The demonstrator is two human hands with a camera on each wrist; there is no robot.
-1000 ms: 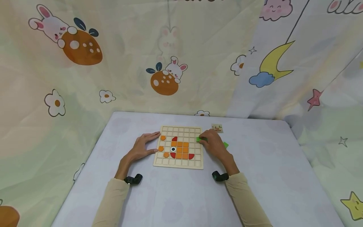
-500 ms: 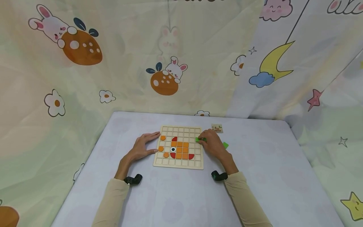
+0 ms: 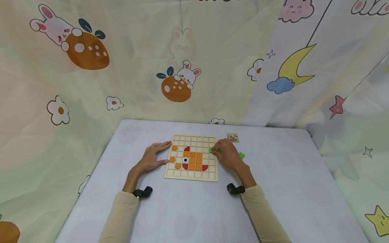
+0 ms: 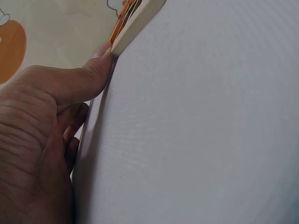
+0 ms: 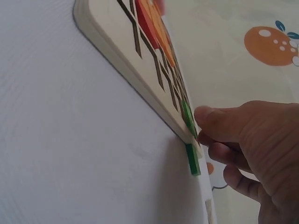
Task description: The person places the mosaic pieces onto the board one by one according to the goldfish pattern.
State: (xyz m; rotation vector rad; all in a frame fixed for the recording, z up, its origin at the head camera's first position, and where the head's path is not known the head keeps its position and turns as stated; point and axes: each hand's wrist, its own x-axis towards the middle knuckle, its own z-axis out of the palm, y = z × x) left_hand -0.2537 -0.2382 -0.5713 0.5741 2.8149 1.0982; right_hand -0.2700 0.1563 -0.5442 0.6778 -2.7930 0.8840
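A square wooden grid board (image 3: pixel 206 175) lies on the table, bearing orange squares (image 3: pixel 195 160), orange discs (image 3: pixel 174 147), red quarter-rounds (image 3: pixel 205 167) and an eye tile (image 3: pixel 185 160). My left hand (image 3: pixel 150 158) rests against its left edge, thumb and fingers spread straight. At the board's right edge, my right hand (image 3: pixel 228 154) pinches a green tile (image 3: pixel 210 149), its fingers curled and hiding part of it. In the right wrist view this green tile (image 5: pixel 188 117) lies close on the grid at the thumb tip, and a second green tile (image 5: pixel 193 159) shows just past the edge.
A small picture card (image 3: pixel 232 137) lies behind the right hand. Another green tile (image 3: pixel 241 155) sits on the white-covered table (image 3: pixel 188 212) right of that hand. A printed cloth backdrop (image 3: pixel 136 67) rises behind the table.
My right hand has shifted slightly left with the green tile, a little further onto the board. The left hand has kept its place at the board's edge.
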